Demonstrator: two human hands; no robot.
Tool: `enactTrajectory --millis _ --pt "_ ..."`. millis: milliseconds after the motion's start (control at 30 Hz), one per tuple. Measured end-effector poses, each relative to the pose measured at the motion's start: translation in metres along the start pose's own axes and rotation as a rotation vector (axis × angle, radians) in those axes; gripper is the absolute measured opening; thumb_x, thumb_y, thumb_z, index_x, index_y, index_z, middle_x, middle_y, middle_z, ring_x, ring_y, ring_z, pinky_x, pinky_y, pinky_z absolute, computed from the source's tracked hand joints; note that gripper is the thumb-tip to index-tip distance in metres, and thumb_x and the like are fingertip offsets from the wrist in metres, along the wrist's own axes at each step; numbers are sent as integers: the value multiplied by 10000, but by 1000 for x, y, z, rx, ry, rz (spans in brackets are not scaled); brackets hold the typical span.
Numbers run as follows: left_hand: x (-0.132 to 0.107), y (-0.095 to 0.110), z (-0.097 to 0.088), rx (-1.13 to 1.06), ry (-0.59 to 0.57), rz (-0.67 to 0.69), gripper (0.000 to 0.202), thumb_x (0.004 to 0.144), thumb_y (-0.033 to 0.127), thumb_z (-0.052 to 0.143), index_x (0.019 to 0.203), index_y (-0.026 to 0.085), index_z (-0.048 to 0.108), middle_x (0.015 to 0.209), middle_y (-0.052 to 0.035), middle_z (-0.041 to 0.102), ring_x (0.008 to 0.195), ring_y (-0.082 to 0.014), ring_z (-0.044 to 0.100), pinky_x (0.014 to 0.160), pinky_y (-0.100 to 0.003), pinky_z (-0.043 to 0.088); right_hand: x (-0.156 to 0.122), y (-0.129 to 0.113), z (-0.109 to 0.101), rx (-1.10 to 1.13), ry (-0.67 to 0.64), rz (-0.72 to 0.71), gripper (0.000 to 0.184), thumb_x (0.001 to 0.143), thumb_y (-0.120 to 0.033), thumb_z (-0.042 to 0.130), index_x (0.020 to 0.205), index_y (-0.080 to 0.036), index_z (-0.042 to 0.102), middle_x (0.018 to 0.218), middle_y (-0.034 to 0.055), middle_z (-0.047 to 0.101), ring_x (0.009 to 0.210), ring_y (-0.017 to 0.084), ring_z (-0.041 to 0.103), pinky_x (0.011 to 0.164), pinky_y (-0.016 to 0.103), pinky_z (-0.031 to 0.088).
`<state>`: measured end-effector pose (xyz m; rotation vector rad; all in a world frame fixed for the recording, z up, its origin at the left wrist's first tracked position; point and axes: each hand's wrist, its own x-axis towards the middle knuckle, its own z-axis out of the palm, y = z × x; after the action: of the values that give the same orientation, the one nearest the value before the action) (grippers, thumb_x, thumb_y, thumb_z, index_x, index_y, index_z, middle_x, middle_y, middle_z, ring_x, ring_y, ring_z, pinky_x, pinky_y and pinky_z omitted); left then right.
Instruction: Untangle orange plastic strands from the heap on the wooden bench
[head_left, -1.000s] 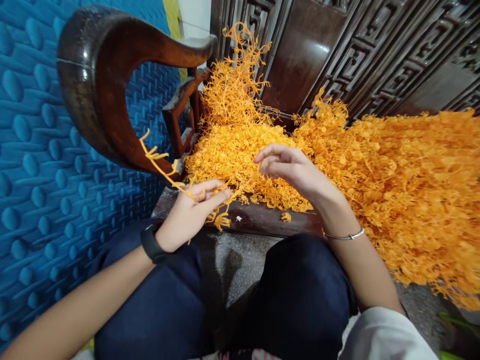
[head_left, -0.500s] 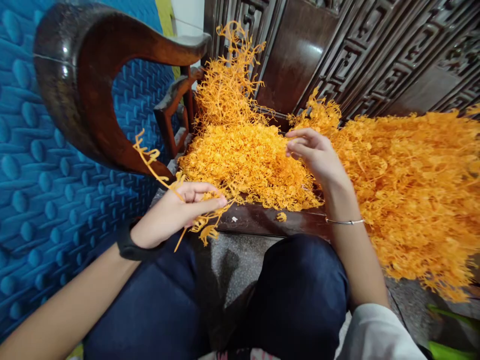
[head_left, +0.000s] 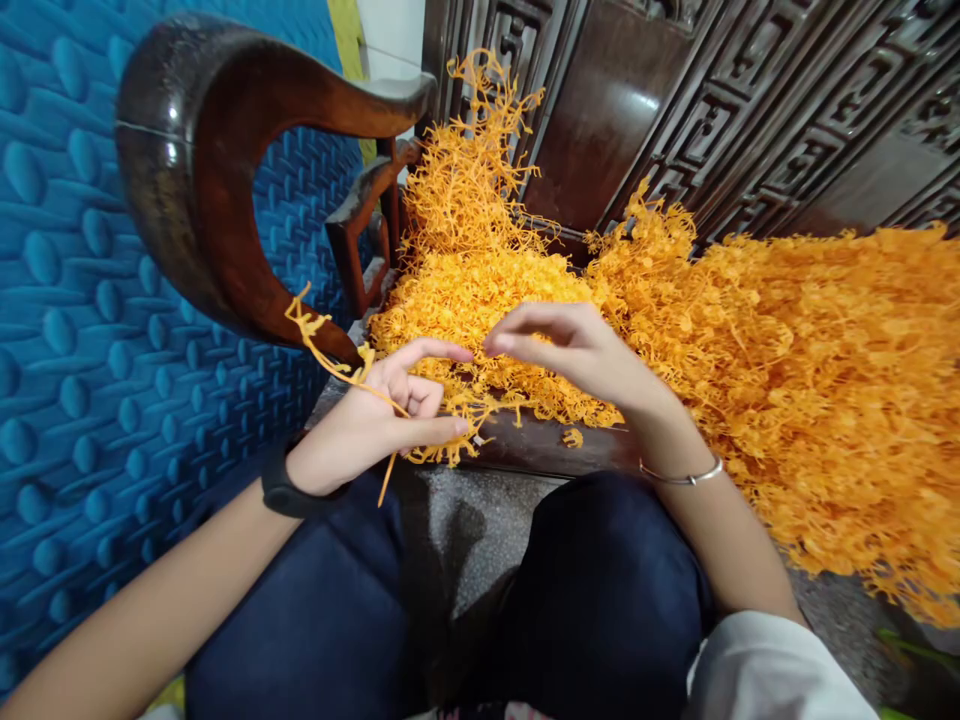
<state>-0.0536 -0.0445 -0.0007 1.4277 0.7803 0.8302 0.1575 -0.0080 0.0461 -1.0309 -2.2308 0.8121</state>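
Observation:
My left hand (head_left: pixel 405 405) holds a thin orange plastic sprue (head_left: pixel 337 368) that runs across its palm, with small moulded shapes along the stem. Its middle fingers curl over the stem while the index finger and thumb stretch apart. More orange shapes (head_left: pixel 454 440) show below the thumb, partly hidden. My right hand (head_left: pixel 574 355) hovers over the near part of a heap of small orange plastic pieces (head_left: pixel 465 290). Its fingers are bent, with the tips close to my left index finger, and nothing shows between them and the thumb.
A dark carved wooden bench has a curved armrest (head_left: pixel 172 160) at left and a panelled back (head_left: pixel 600 110). A bigger pile of orange sprues (head_left: pixel 840 400) spreads at right. One loose orange piece (head_left: pixel 573 438) lies on the seat's front edge. Blue textured matting (head_left: pixel 60 350) covers the left side.
My right hand has moved left from the heap toward my left hand. My left index finger has straightened away from the thumb, and the view has shifted slightly.

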Motion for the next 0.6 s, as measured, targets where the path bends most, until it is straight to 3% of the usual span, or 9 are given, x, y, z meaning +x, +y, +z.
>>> enactTrajectory --millis 100,200,300,400,533,600 --pt "-1 -1 -1 -20 38 56 449 728 142 652 1136 196 472 467 128 290 423 -32 241 443 -152 249 0 -16 18 50 -231 40 280 788 -333 610 999 -151 639 876 34 676 793 134 609 732 263 470" --pt "-2 -2 -1 -22 66 57 463 717 133 655 1137 187 467 466 131 285 422 -32 247 451 -153 261 4 -13 28 32 -269 24 235 780 -256 622 985 -146 653 866 32 685 766 131 610 717 263 466" --pt "0 -6 1 -15 148 30 514 694 142 682 1153 177 453 458 141 261 415 -31 227 434 -146 232 9 -8 31 80 -106 -25 111 785 -191 607 860 -153 680 874 28 688 790 125 612 753 270 455" --pt "3 -9 3 32 170 -69 457 728 228 665 1145 179 484 435 139 257 388 -36 192 395 -158 158 10 -8 30 220 86 -3 107 756 -237 647 821 -162 686 878 32 684 821 133 609 749 273 455" --pt "6 -10 6 128 -3 -90 137 781 268 594 798 146 654 478 67 427 424 -50 313 421 -174 230 10 -9 29 353 219 56 79 731 -253 672 762 -184 694 831 16 683 805 126 609 739 271 462" --pt "7 -8 5 140 -7 -25 173 779 244 589 656 139 651 550 30 516 489 -63 397 457 -173 275 9 -8 32 389 278 73 49 709 -238 690 710 -188 690 773 5 675 758 122 605 719 275 466"
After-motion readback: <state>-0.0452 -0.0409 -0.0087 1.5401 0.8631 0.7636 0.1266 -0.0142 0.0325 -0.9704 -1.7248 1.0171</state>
